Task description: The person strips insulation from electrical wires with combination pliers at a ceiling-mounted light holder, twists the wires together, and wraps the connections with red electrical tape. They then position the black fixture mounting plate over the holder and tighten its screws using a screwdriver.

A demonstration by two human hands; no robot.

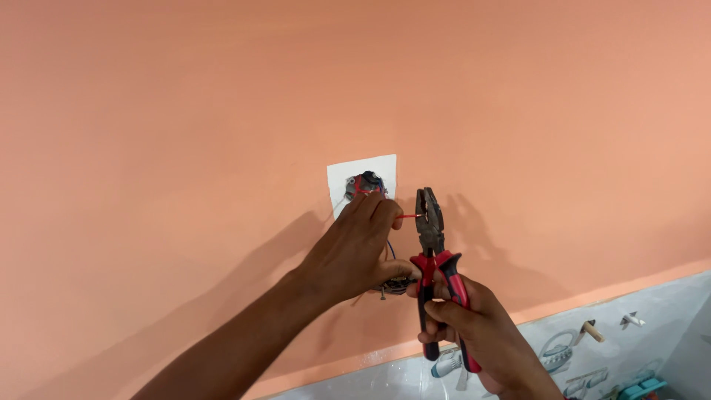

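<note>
Against a smooth matte salmon wall (185, 111), the left hand (354, 248) pinches a thin red wire (408, 215) coming from a round wall box (363, 184) set in a white square patch (381, 167). The right hand (474, 326) is wrapped tight around the red-and-black rubbery handles of steel combination pliers (431, 230), whose dark, blunt jaws close on the wire's tip, just right of the box.

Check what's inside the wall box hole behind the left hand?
Inside the hole: a red part and dark wiring. A red wire runs out to the pliers. The left hand covers the lower part, so the rest is hidden.
</note>
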